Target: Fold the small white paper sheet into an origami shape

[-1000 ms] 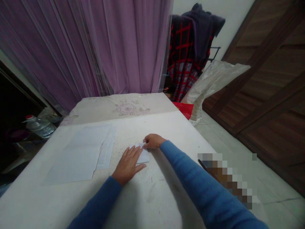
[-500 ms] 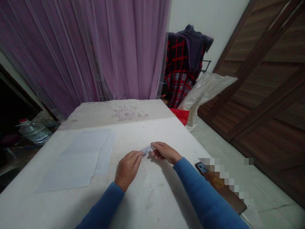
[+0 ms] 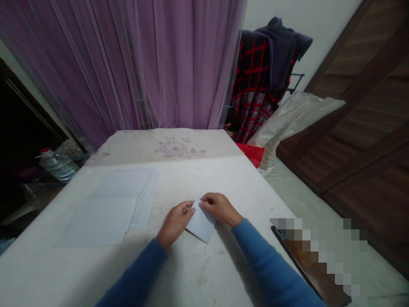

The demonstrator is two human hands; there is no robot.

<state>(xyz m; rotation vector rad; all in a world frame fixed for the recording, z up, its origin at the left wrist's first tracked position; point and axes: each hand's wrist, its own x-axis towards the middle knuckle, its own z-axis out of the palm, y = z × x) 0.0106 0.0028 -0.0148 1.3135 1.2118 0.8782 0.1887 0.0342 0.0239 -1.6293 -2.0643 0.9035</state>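
Note:
A small folded piece of white paper (image 3: 203, 226) is held between my two hands, just over the table, with its broad side facing me. My left hand (image 3: 177, 221) pinches its left edge near the top, thumb in front. On the upper right, my right hand (image 3: 220, 208) grips the same paper between thumb and fingers. The fingers behind the paper are partly hidden. To the left, larger white sheets of paper (image 3: 99, 209) lie flat and overlap on the table.
The white table (image 3: 179, 268) has a flower-printed strip at its far end. A brown phone (image 3: 306, 260) lies by the right edge, partly pixelated. A water bottle (image 3: 57, 165) stands off the left side. Beyond the right edge are a red bag (image 3: 252, 154) and a plastic bag (image 3: 287, 123).
The folded paper has turned from nearly edge-on to showing its broad face. My hands have come closer together on it. The whole view has shifted slightly, moving the background rightward.

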